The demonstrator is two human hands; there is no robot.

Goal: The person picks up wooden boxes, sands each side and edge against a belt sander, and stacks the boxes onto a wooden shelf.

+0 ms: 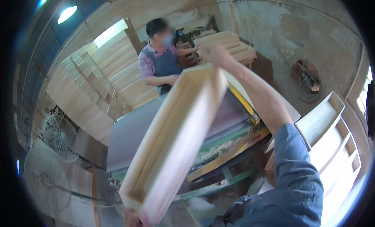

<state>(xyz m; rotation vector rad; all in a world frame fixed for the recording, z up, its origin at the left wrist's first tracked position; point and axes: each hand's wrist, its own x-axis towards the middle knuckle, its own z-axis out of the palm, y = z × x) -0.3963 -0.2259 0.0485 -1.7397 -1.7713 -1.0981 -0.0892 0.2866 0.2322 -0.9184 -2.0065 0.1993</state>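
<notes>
A long, open-topped wooden drawer box (164, 145) is held tilted across the middle of the view, its far end raised. My left hand (134, 218) grips its lower near end at the bottom edge, with only a few fingers showing. At the upper far end, my right hand (214, 55) is closed at the corner, slightly smeared by motion. Beneath the box lies a machine with a wide grey belt (134, 127), edged by a yellow rail (241, 100) on the right.
Across the machine stands a co-worker (160, 63) in an apron, one arm reaching toward stacked wooden pieces (222, 41). More pale wooden boxes (324, 121) are piled at right. Wooden panels (84, 98) and two fans (58, 135) stand at left. Dust coats the green machine frame (213, 188).
</notes>
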